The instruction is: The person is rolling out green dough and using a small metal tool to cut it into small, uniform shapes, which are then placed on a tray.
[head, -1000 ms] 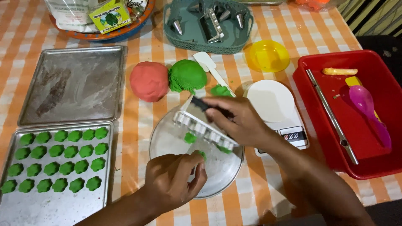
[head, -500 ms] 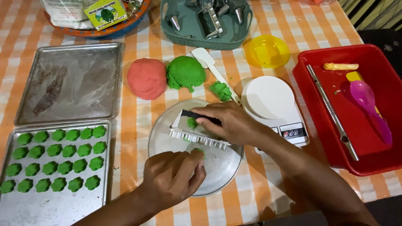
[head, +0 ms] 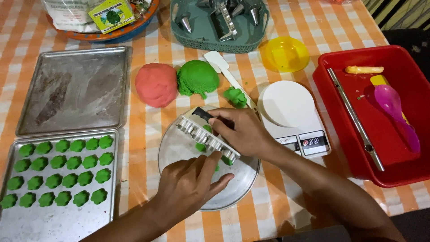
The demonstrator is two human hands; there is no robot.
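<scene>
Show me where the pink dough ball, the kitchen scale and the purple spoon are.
pink dough ball [head: 156,84], head view, centre of its rounded top.
kitchen scale [head: 286,104], head view, middle of its white round platform.
purple spoon [head: 390,102], head view, its bowl, inside the red tub.

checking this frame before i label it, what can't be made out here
- Head view: the green dough pieces on the round metal plate lie mostly behind the toothed cutter and both hands; their count is unclear.
- The right hand covers the cutter's handle.
- The left hand hides its own fingertips' contact with the dough.
- The bowl of packets and the teal basket are cut off by the top edge.
</scene>
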